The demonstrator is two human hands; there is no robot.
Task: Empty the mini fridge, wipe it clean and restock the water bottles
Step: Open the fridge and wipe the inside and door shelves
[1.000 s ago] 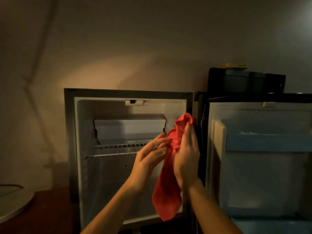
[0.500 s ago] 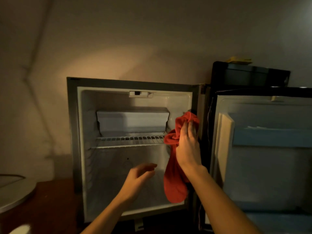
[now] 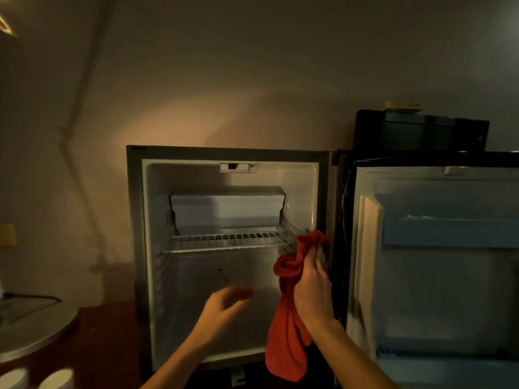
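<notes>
Your right hand [image 3: 311, 287] has the red fabric cloth [image 3: 289, 327] bunched in its fingers, long end dangling toward 6 o'clock. The open white mini fridge [image 3: 230, 276] cavity sits at its 9 o'clock. Left hand [image 3: 224, 304] hangs loose, holding nothing.

We saw a dark wooden table [image 3: 92, 343] at the lower left, and the mini fridge [image 3: 134, 220] appeared to stand on it with its door swung open to the right. On the table's left part lay a round pale tray [image 3: 33, 329], and two small white things [image 3: 56, 379], too blurred to name, sat at the bottom edge. Inside the fridge a wire shelf [image 3: 227, 241] carried nothing that we could make out.
</notes>
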